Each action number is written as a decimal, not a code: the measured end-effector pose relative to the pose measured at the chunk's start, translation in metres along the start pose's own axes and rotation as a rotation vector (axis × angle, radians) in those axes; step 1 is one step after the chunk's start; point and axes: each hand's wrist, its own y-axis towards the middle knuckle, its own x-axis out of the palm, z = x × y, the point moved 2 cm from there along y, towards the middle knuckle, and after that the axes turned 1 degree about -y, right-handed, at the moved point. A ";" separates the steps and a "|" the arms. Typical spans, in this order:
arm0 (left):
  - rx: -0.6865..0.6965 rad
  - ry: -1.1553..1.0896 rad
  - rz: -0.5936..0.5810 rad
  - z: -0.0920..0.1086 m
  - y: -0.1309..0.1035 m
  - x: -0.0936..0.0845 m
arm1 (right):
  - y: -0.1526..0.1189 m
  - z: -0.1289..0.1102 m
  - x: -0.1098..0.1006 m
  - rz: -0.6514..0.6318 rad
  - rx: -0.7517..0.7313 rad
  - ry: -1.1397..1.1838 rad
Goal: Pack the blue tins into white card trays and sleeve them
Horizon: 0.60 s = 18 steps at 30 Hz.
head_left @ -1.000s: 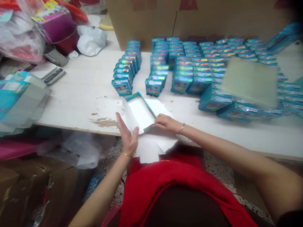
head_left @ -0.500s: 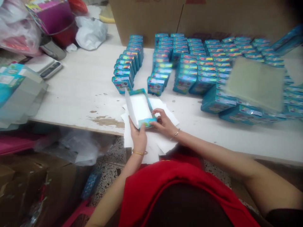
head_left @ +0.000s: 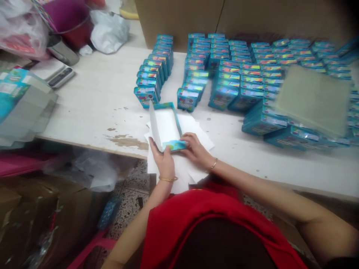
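Observation:
A shallow blue carton [head_left: 168, 125] with a white inside lies between my hands, its left flap standing up. My left hand [head_left: 165, 161] grips its near left corner, thumb on the blue near wall and fingers behind the flap. At the near right corner, my right hand [head_left: 196, 150] pinches the wall with bent fingers; the fingertips are partly hidden. Under the carton, loose white sheets [head_left: 193, 129] are spread over the table edge and down towards my lap.
Rows of upright blue boxes [head_left: 187, 99] fill the back and right of the table [head_left: 92, 108]. A pale translucent slab [head_left: 314, 101] rests over some. At left are flattened cartons [head_left: 30, 108], a scale [head_left: 60, 76] and a white bag [head_left: 109, 31]. A large cardboard box [head_left: 179, 22] stands behind.
My right fingers, raised and spread at the carton's right side before, have come down against its near right corner. My left hand keeps its hold. The whole view has shifted slightly.

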 end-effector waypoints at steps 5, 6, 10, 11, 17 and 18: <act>-0.128 -0.125 0.057 0.004 0.000 -0.001 | -0.004 0.009 -0.001 0.066 0.237 0.250; -0.127 -0.146 0.064 0.007 0.000 0.000 | -0.004 0.009 0.000 0.039 0.263 0.299; -0.108 -0.157 0.194 0.015 0.001 0.002 | 0.008 0.004 0.005 -0.012 0.342 0.382; -0.104 -0.149 0.215 0.015 0.001 0.003 | 0.012 0.003 0.007 -0.003 0.373 0.386; -0.137 -0.183 0.148 0.018 -0.001 0.004 | 0.019 0.006 0.018 0.055 0.448 0.317; -0.150 -0.214 0.174 0.020 -0.001 0.002 | 0.017 0.005 0.019 0.076 0.428 0.294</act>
